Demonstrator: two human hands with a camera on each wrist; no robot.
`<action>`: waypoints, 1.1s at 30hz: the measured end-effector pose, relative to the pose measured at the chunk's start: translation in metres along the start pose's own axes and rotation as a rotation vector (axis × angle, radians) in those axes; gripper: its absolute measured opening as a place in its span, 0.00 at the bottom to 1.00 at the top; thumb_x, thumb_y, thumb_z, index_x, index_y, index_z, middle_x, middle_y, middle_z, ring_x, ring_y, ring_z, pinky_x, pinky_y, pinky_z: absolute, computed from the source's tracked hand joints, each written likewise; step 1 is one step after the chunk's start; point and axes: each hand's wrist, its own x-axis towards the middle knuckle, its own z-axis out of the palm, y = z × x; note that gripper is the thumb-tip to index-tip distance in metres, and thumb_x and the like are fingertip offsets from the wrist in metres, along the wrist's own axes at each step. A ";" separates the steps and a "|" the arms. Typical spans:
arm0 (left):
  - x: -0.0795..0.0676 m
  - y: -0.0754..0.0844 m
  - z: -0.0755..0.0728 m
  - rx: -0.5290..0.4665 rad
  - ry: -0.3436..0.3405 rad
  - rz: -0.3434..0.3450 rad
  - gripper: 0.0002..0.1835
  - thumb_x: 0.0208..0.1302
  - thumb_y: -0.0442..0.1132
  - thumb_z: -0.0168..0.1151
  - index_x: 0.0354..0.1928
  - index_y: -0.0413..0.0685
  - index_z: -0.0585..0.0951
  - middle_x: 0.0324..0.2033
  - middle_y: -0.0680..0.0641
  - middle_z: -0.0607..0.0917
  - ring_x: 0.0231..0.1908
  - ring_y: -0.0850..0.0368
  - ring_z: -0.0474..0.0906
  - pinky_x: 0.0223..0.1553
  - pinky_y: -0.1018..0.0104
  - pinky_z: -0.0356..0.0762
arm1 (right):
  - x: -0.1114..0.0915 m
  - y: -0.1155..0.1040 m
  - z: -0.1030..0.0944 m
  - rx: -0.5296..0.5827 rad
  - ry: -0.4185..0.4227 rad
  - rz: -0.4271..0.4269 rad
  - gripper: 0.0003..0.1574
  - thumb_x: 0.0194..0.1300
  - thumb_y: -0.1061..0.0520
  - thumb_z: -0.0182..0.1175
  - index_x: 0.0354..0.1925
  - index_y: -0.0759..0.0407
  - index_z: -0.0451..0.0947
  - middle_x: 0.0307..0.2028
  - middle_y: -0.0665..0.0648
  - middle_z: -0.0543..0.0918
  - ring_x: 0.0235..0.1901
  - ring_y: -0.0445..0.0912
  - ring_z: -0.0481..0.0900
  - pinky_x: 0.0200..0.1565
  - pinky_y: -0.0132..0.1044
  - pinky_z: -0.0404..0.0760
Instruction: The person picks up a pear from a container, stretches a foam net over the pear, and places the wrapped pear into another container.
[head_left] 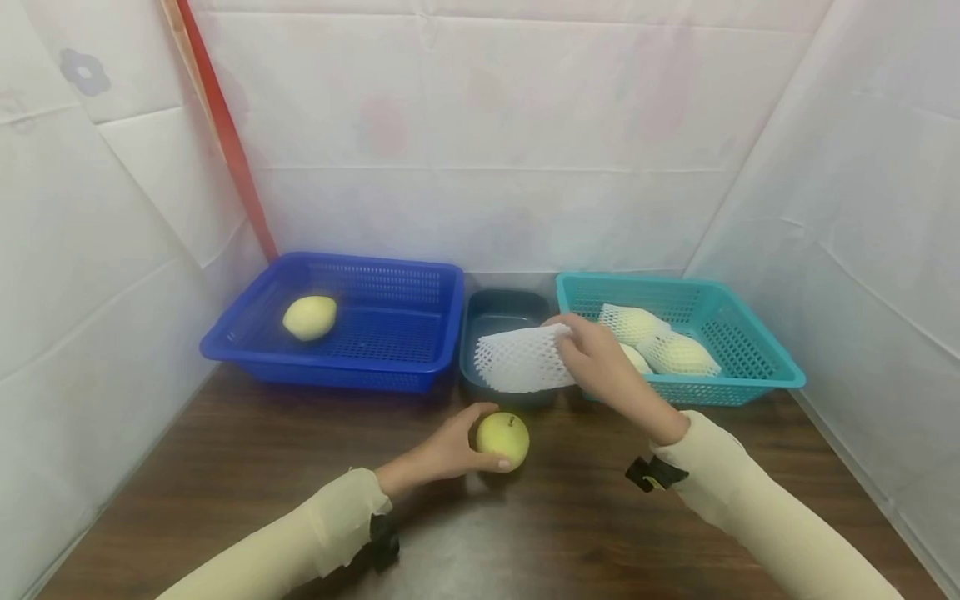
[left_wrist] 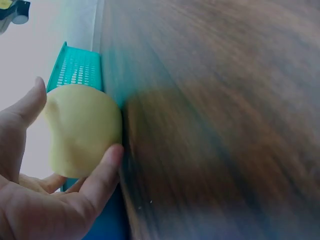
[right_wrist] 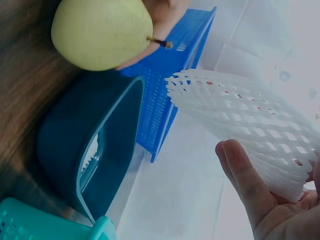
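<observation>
My left hand (head_left: 448,447) curls around a pale yellow-green pear (head_left: 503,440) low over the table, thumb and fingers on its sides. The pear's dark stem shows in the head and right wrist views. My right hand (head_left: 600,358) pinches one end of a white foam net sleeve (head_left: 521,360). That sleeve hangs in front of a dark blue-green bin (head_left: 510,302), up and to the right of the pear. In the right wrist view, the sleeve's free end (right_wrist: 182,85) points towards the pear side.
At the left, a blue basket (head_left: 337,367) holds one bare yellow fruit (head_left: 310,317). A turquoise basket (head_left: 750,333) on the right contains several fruits (head_left: 678,354) in foam nets. Something white and netted (right_wrist: 91,154) lies inside the middle bin. Pale sheets (head_left: 487,108) hang behind.
</observation>
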 end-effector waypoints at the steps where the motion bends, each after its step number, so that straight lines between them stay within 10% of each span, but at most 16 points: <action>1: -0.001 0.001 -0.002 -0.010 -0.004 -0.006 0.45 0.46 0.50 0.76 0.63 0.37 0.68 0.59 0.38 0.73 0.58 0.44 0.69 0.58 0.47 0.65 | -0.002 0.000 0.000 0.004 0.003 -0.004 0.20 0.68 0.63 0.43 0.54 0.59 0.75 0.11 0.49 0.59 0.10 0.41 0.54 0.15 0.36 0.62; 6: -0.003 0.010 -0.017 -0.100 0.027 -0.008 0.39 0.56 0.48 0.69 0.65 0.35 0.65 0.60 0.37 0.71 0.61 0.41 0.66 0.60 0.46 0.63 | -0.011 0.001 0.000 0.020 0.022 -0.023 0.19 0.67 0.65 0.44 0.52 0.60 0.76 0.12 0.49 0.60 0.11 0.40 0.54 0.16 0.35 0.62; 12: -0.002 0.027 -0.031 -0.292 0.223 0.045 0.23 0.66 0.39 0.59 0.59 0.35 0.72 0.53 0.38 0.78 0.55 0.44 0.73 0.56 0.51 0.70 | -0.014 0.004 0.005 0.055 0.017 0.002 0.20 0.66 0.66 0.43 0.51 0.59 0.76 0.17 0.53 0.62 0.15 0.42 0.53 0.23 0.39 0.64; 20: -0.003 0.047 -0.032 -0.665 0.393 0.044 0.17 0.68 0.35 0.54 0.53 0.29 0.74 0.38 0.45 0.83 0.38 0.59 0.78 0.43 0.67 0.76 | -0.014 0.006 0.015 0.101 0.017 -0.043 0.23 0.63 0.71 0.42 0.52 0.63 0.74 0.39 0.60 0.82 0.33 0.45 0.75 0.39 0.41 0.75; 25: 0.001 0.053 -0.029 -0.922 0.352 0.034 0.21 0.72 0.36 0.48 0.61 0.30 0.67 0.43 0.46 0.82 0.41 0.58 0.80 0.43 0.66 0.78 | -0.016 0.006 0.020 0.202 0.003 -0.087 0.23 0.68 0.65 0.41 0.59 0.61 0.70 0.41 0.58 0.82 0.35 0.42 0.78 0.38 0.39 0.79; 33: 0.004 0.059 -0.035 -1.232 0.157 -0.052 0.23 0.77 0.38 0.37 0.69 0.37 0.58 0.51 0.49 0.76 0.51 0.58 0.74 0.55 0.61 0.71 | -0.013 0.011 0.032 0.791 -0.063 -0.100 0.35 0.76 0.45 0.33 0.65 0.73 0.51 0.39 0.63 0.80 0.37 0.46 0.81 0.38 0.45 0.83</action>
